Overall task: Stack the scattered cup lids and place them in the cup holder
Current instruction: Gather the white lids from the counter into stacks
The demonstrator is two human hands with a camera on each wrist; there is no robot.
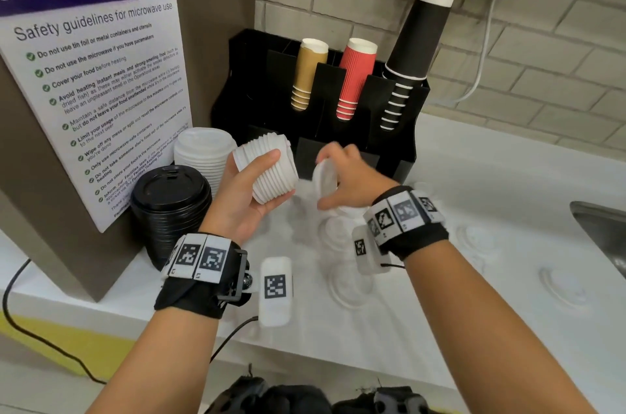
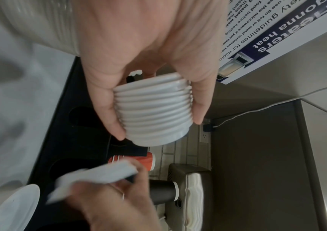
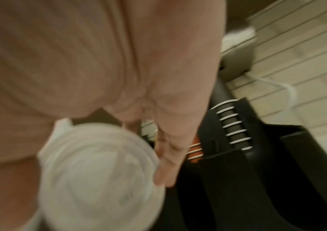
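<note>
My left hand (image 1: pixel 252 183) grips a tilted stack of several white lids (image 1: pixel 269 169), thumb on one side and fingers on the other; the same lid stack (image 2: pixel 154 109) fills the left wrist view. Just right of it my right hand (image 1: pixel 342 173) pinches a single white lid (image 1: pixel 323 176) on edge, blurred; that lid (image 3: pixel 99 175) shows round in the right wrist view. Loose white lids (image 1: pixel 349 284) lie scattered on the white counter (image 1: pixel 491 176). The black cup holder (image 1: pixel 257 81) stands behind both hands.
The holder carries tan cups (image 1: pixel 310 74), red cups (image 1: pixel 355 78) and black cups (image 1: pixel 416 51). A white lid pile (image 1: pixel 203 152) and a black lid pile (image 1: pixel 169 207) stand at the left by a microwave notice (image 1: pixel 95 81). A sink edge (image 1: pixel 599 227) is at the right.
</note>
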